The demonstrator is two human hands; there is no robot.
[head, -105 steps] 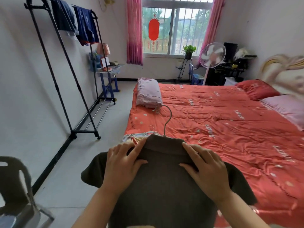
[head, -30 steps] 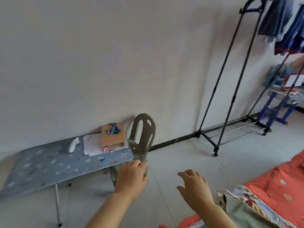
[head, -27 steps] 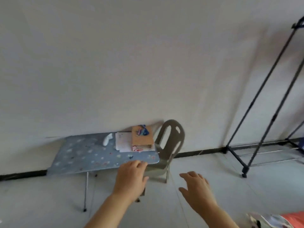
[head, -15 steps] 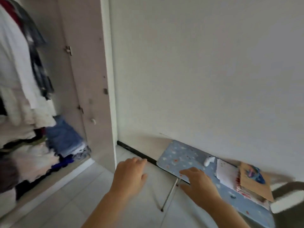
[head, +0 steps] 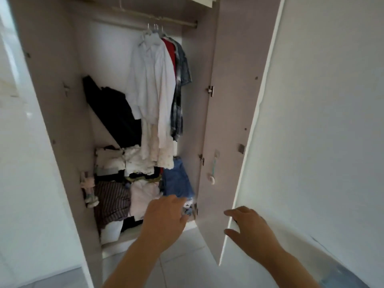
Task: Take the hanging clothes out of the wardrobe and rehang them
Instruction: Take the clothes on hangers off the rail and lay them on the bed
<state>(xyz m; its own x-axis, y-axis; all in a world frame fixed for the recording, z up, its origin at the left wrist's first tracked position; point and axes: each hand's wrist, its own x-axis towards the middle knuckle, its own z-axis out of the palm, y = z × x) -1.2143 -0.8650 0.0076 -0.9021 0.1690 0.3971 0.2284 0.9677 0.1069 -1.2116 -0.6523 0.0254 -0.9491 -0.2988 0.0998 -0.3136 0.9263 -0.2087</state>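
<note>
I face an open wardrobe (head: 62, 125). From its rail (head: 145, 18) hang a long white shirt (head: 153, 84), a red garment (head: 170, 53) behind it and a grey-blue plaid shirt (head: 180, 86) at the right, all on hangers. My left hand (head: 166, 217) is held out low in front of the wardrobe floor, fingers loosely apart, holding nothing. My right hand (head: 249, 227) hovers empty by the lower edge of the open right door (head: 226, 121), fingers spread.
Piled clothes fill the wardrobe bottom: a black garment (head: 116, 113), white folded items (head: 128, 161), a striped piece (head: 110, 200) and blue denim (head: 176, 179). The left door (head: 37, 183) stands open. A white wall (head: 322, 121) is on the right, pale tiles below.
My view has swung left from the bed, past the rack, chair and small blue table, to the wardrobe. The dark shirt on its hanger has left my hands; both are empty.
</note>
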